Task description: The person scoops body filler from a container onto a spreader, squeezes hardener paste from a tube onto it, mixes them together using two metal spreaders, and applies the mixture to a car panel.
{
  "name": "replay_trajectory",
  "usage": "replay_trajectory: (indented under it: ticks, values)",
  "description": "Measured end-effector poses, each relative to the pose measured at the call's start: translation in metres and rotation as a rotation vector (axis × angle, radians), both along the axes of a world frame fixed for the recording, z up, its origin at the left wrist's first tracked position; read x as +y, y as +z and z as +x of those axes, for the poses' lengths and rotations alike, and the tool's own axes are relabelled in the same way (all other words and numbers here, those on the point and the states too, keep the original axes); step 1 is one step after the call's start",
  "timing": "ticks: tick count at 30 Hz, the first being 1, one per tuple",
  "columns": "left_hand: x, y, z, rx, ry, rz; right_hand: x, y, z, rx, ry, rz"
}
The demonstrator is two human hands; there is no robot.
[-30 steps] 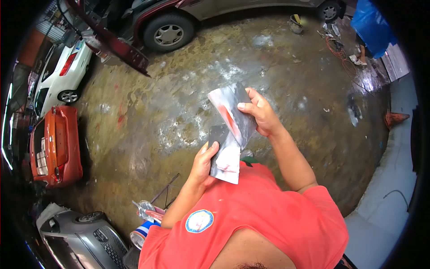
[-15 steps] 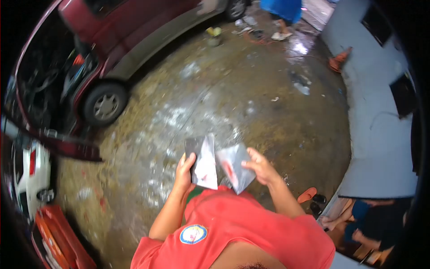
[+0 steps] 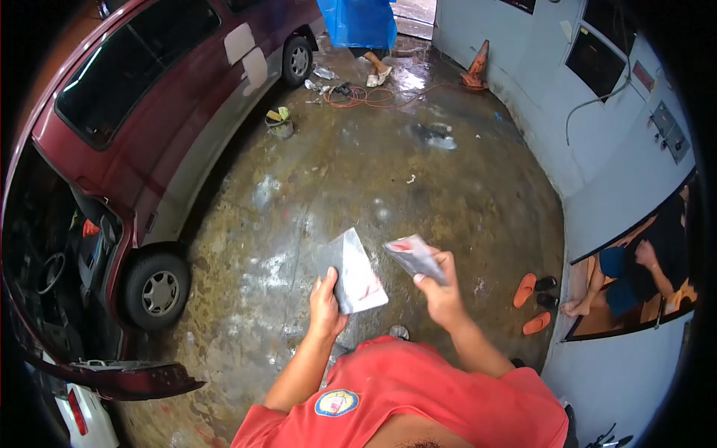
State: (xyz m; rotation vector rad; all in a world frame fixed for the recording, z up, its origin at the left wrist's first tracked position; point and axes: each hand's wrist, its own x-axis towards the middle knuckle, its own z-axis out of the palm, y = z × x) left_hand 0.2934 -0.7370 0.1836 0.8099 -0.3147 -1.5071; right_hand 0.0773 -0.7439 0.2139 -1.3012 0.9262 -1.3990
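My left hand (image 3: 326, 305) is closed on a folded sheet of what looks like sandpaper (image 3: 357, 275), grey on one part and whitish with a faint red mark on the other. To the right, a smaller grey piece of the same kind (image 3: 418, 257), with red print on its pale part, is pinched in my right hand (image 3: 442, 293), thumb on the near face. The two pieces are held apart at waist height, in front of my red shirt (image 3: 441, 388).
A maroon van (image 3: 172, 112) with its front door open stands left. A small bucket (image 3: 280, 125), an orange hose (image 3: 366, 97) and a traffic cone (image 3: 476, 67) are farther off. A person in blue (image 3: 358, 22) stands beyond; another (image 3: 635, 261) sits in the right doorway near orange slippers (image 3: 525, 290).
My view has tilted up and turned, showing more of the van and wall. The right-hand sheet has tilted and now shows a darker grey face; both hands keep their hold.
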Motion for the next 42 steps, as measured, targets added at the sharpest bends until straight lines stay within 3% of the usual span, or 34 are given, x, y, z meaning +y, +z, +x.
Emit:
replay_trajectory:
  ticks: [3,6,13,14,17,21,23,31,37,42]
  values:
    - [-0.006,0.013,0.013,0.056,0.033,0.001,0.012,0.025,0.044,0.383,0.145,-0.478]
    - [-0.007,0.012,0.025,0.012,0.093,-0.008,0.013,0.012,0.071,0.549,0.164,-0.586]
    - [-0.002,-0.001,0.051,0.025,0.129,0.067,-0.001,-0.052,0.063,0.773,0.173,-0.382]
    - [0.000,0.005,0.052,0.040,0.125,0.059,-0.005,-0.050,0.051,0.940,0.194,-0.432]
    - [-0.001,0.017,0.058,-0.133,0.003,0.007,-0.026,-0.025,0.025,0.981,0.133,-0.432]
    - [0.001,0.021,0.041,-0.695,-0.177,-0.072,-0.050,0.040,0.018,1.219,0.089,-0.588]
    - [0.000,0.030,0.027,-0.716,-0.179,-0.141,-0.057,0.043,0.020,1.282,0.125,-0.664]
    - [-0.018,0.025,0.018,-0.976,-0.122,-0.240,-0.029,0.011,0.031,1.176,0.304,-0.690]
    - [-0.023,0.027,0.016,-1.101,-0.118,-0.151,-0.012,-0.005,0.033,1.086,0.360,-0.631]
    - [-0.029,0.038,0.016,-1.143,0.076,-0.208,-0.006,-0.020,0.031,1.044,0.475,-0.590]
